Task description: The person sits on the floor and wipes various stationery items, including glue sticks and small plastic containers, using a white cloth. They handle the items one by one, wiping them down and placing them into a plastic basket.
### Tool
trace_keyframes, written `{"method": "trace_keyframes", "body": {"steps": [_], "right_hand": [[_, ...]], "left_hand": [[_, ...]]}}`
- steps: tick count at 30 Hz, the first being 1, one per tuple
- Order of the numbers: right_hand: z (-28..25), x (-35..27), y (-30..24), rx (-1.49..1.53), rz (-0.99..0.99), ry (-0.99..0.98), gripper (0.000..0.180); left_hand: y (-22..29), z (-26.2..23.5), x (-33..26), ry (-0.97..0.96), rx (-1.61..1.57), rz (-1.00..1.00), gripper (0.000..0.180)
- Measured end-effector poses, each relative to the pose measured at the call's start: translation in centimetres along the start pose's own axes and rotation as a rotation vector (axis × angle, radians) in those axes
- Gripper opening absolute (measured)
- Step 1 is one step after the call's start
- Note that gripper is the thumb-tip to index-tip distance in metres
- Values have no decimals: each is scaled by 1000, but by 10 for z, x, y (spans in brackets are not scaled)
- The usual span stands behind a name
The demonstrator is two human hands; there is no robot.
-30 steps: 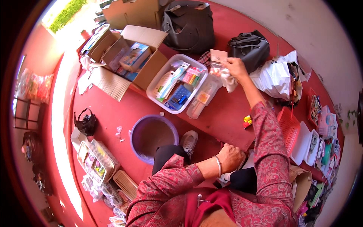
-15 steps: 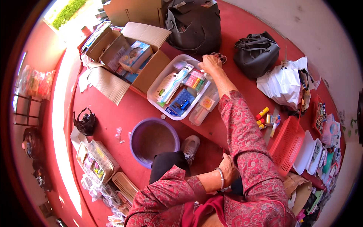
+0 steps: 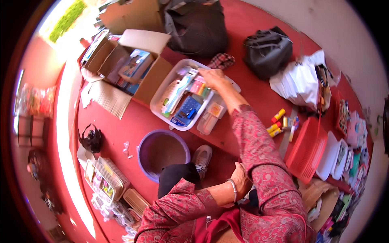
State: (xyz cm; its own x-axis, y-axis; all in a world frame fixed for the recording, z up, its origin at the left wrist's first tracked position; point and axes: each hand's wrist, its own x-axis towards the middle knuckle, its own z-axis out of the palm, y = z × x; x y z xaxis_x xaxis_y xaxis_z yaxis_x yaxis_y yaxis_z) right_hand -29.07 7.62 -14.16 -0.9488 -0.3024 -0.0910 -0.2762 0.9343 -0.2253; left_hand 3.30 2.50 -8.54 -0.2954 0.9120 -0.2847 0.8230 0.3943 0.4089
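My right hand [image 3: 213, 78] reaches over the far right side of a white plastic tub [image 3: 154, 101]. Its fingers bend together just above a pack of pink and coloured sticks [image 3: 197, 87]; what they pinch, if anything, is hidden. Inside the tub lie a long packaged toothbrush [image 3: 180, 89], a blue basket-like item [image 3: 187, 106] and a small bright-blue object [image 3: 191, 114]. A clear plastic case [image 3: 208, 121] touches the tub's right side. My left hand [image 3: 242, 180], with a bangle at its wrist, is curled low by my right forearm, its fingers partly covered.
An open cardboard box [image 3: 152, 83] of packages stands left of the tub, dark bags [image 3: 196, 30] behind. A purple bucket [image 3: 139, 156] sits by my shoe [image 3: 201, 158]. To the right are yellow-red tubes [image 3: 277, 115], a red basket [image 3: 308, 152] and a white bag [image 3: 291, 83].
My right hand has shifted from the tub's right rim leftward and nearer, over the contents. The whole view has swung slightly. My left hand stays low by the right forearm.
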Motion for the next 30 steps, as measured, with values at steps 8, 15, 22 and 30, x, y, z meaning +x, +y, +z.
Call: {"method": "trace_keyframes", "body": {"steps": [8,15,22,30], "right_hand": [[-28,-21,-7,291,263,58,60],[-35,-121,106,644,150,270,35],[-60,-315,122,883,550,191,24],[-118,-472,99,1380,995,804,28]], "left_hand": [[-5,14,-16,-81,-269,71,51],[21,-20,-16,-117,210,6,27],[25,-16,-16,16,269,48,21],[23,-54,2,-24,242,-48,19]]}}
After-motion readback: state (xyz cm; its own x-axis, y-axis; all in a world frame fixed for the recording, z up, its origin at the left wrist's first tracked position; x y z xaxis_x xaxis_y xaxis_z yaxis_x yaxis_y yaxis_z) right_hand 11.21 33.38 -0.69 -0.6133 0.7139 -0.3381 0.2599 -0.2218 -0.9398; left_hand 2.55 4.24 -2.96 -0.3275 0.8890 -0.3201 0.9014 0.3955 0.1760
